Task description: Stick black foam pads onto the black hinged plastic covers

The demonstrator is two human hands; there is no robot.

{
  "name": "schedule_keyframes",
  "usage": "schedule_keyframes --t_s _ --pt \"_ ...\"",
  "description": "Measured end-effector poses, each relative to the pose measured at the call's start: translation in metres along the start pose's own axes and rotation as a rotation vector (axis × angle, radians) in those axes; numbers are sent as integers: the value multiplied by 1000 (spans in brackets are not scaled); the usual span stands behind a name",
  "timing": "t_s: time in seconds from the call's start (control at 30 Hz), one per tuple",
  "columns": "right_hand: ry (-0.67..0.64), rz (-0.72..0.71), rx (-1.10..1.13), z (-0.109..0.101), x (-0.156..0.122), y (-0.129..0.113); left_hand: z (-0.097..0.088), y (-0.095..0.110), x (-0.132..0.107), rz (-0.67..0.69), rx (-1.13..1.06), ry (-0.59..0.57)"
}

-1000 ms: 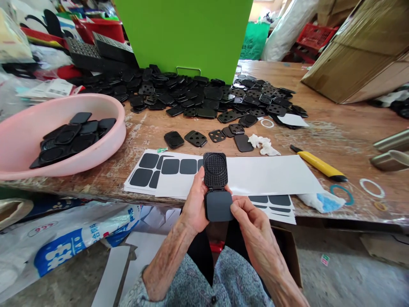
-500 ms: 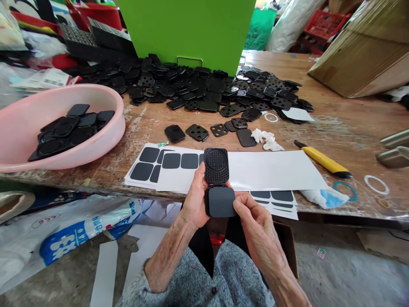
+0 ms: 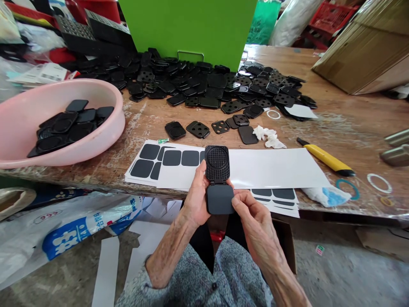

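Note:
Both hands hold one black hinged plastic case (image 3: pixel 218 179), opened flat, just in front of the table edge. Its upper half shows a round grid pattern; its lower half carries a smooth dark grey square pad. My left hand (image 3: pixel 195 198) grips the case from the left side, thumb along its edge. My right hand (image 3: pixel 252 215) pinches the lower half at its right edge, fingers curled. Under the case lie white backing sheets (image 3: pixel 271 168) with dark square stickers (image 3: pixel 149 160) on them.
A pink basin (image 3: pixel 105 128) at the left holds several black cases. A big heap of black cases (image 3: pixel 204 87) lies before a green box (image 3: pixel 191 25). A yellow utility knife (image 3: pixel 326 158), crumpled white scraps (image 3: pixel 269 138), rings (image 3: pixel 378 182) and a cardboard box (image 3: pixel 361 51) sit to the right.
The hands stay on the case; my right fingers have curled a little closer onto its lower half. The camera has tilted slightly, shifting the table contents in the picture.

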State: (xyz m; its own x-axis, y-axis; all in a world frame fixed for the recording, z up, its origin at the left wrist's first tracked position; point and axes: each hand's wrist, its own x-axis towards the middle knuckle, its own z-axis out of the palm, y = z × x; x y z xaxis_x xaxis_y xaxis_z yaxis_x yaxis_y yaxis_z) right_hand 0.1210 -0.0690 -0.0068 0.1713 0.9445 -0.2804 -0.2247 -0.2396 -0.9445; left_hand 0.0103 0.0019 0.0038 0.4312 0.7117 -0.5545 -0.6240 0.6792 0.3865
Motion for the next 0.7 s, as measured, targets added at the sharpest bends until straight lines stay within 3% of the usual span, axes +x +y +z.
schedule_keyframes --t_s 0.7 --pt "22 -172 -220 -1 2 6 2 1 -1 28 73 -24"
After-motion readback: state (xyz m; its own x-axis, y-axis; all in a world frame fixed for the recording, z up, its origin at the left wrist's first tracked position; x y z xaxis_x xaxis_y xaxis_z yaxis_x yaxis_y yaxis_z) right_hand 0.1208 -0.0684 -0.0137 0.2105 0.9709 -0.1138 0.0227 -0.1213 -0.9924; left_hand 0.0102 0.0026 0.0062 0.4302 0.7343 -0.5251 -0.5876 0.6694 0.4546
